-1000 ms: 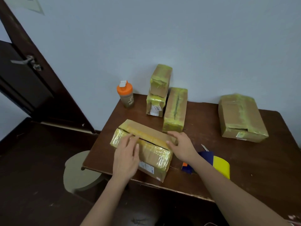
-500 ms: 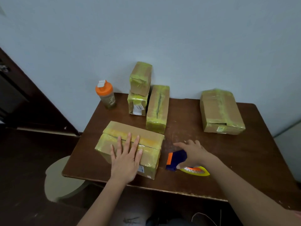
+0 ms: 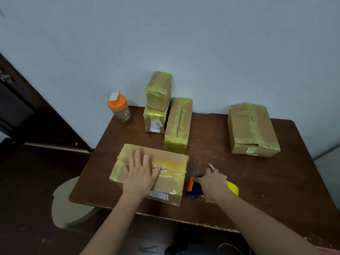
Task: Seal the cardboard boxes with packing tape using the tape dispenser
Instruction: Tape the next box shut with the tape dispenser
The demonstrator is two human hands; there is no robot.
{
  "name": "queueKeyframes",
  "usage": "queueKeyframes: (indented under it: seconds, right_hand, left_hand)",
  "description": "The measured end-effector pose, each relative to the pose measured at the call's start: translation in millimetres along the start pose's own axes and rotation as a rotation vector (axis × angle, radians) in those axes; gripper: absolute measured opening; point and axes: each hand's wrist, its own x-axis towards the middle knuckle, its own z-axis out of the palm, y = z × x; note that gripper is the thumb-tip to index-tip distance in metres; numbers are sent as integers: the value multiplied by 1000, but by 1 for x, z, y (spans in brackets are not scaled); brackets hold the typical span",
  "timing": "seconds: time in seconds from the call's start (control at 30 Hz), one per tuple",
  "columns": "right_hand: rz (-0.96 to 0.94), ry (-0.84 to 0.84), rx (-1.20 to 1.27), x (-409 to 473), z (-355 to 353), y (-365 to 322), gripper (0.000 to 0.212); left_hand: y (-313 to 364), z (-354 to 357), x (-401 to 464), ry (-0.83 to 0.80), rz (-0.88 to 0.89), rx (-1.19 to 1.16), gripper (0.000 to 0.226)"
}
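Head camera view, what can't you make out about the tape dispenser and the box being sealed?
- Tape dispenser: mostly covered by the right hand; its handle and blade are hidden.
- Front box: the left hand lies flat over part of the top seam, hiding the tape there.
- Label on that box: print too small to read.
- Stool: partly hidden by the table.

On the table (image 3: 276,190), 4 boxes, a bottle (image 3: 120,109) and a dispenser (image 3: 195,188) are seen around the front box (image 3: 171,179).
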Motion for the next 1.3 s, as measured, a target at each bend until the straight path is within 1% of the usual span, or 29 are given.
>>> queueKeyframes:
  seconds: [0.07,0.17,0.33,0.47,0.5,0.57,0.67,0.83,0.9,0.93,0.97,1.0,1.03,1.07,1.1,1.17,1.2,1.23,1.27,1.3]
  right_hand:
    - [-9,9,5,1,-2,3,73]
    - [-22,38,10,0,-3,7,70]
    - [-40,49,65,0,-4,12,63]
    - [-24,51,15,-4,-22,21,45]
    - [-18,57,15,-6,-28,28,45]
    - [-11,75,48,-12,-41,46,52]
    - [11,143,108,-23,-63,71,57]
    - [-5,286,216,-44,-108,86,66]
    - [-42,349,263,-54,-124,86,66]
    - [-67,374,285,-58,-131,83,67]
    - [-98,392,304,-61,-137,80,68]
    - [-131,404,321,-64,-143,76,68]
    - [-164,413,340,-64,-147,72,69]
    - [-195,421,364,-64,-151,67,70]
    - [-226,427,393,-63,-154,63,71]
    - [-286,436,444,-60,-157,53,73]
    - [-314,437,464,-58,-157,49,75]
    - [-336,436,483,-57,-156,46,76]
    - [-352,436,497,-56,-156,43,77]
    - [-363,435,504,-55,-156,41,78]
  left_hand:
    - [-4,5,1,-118,-87,10,76]
    - [-2,0,5,-200,-114,47,72]
    - [-2,-1,6,-237,-115,63,73]
    - [-1,-2,7,-245,-119,86,73]
    - [-1,-2,7,-245,-120,89,72]
    - [-1,-4,6,-238,-124,80,71]
    - [4,-5,2,-244,-126,63,69]
    - [28,-14,1,-293,-150,91,77]
    - [33,-28,7,-254,-161,95,75]
    - [34,-35,11,-194,-155,68,70]
    - [35,-42,15,-109,-136,-5,61]
    - [36,-48,18,-19,-114,-142,50]
    - [38,-54,21,42,-111,-352,39]
    - [40,-59,25,33,-156,-612,31]
    - [43,-64,27,-38,-259,-903,29]
    - [42,-72,32,-258,-517,-1416,35]
    - [40,-76,32,-382,-600,-1594,39]
    - [37,-79,31,-502,-636,-1706,43]
    - [34,-80,30,-590,-639,-1788,46]
    - [31,-81,29,-629,-635,-1859,47]
